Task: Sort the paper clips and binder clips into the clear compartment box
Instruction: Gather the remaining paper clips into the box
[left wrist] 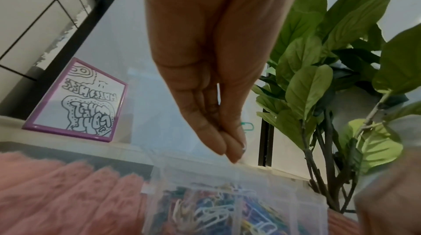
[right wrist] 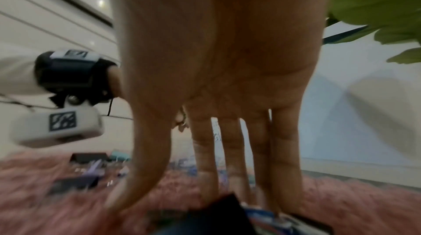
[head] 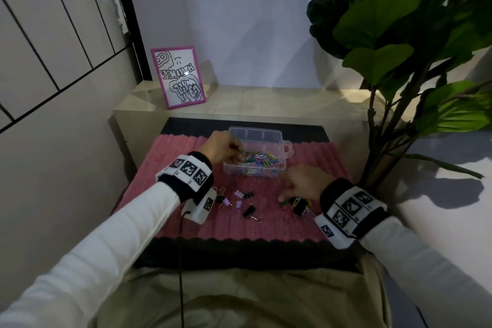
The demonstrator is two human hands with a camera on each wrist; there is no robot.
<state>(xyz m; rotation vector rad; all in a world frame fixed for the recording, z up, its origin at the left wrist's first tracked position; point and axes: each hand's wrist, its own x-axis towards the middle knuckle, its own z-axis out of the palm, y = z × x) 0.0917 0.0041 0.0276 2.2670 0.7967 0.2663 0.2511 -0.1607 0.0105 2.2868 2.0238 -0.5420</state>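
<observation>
The clear compartment box [head: 286, 146] stands on the pink mat [head: 175, 176], its front section full of coloured paper clips [head: 262, 160]. My left hand [head: 238, 153] hovers over the box's left side and pinches a green paper clip [head: 241, 151]. In the left wrist view the left hand [left wrist: 232, 150] has its fingertips pressed together, with the green paper clip [left wrist: 248, 126] sticking out beside them above the box [left wrist: 205, 208]. My right hand [head: 286, 198] reaches down with straight fingers [right wrist: 282, 176] onto a small pile of binder clips [head: 299, 205]; its thumb stands apart.
Loose black and lilac binder clips [head: 248, 210] lie on the mat between my hands. A framed drawing [head: 177, 77] leans on the ledge behind. A large leafy plant [head: 399, 61] stands close on the right, a wall on the left.
</observation>
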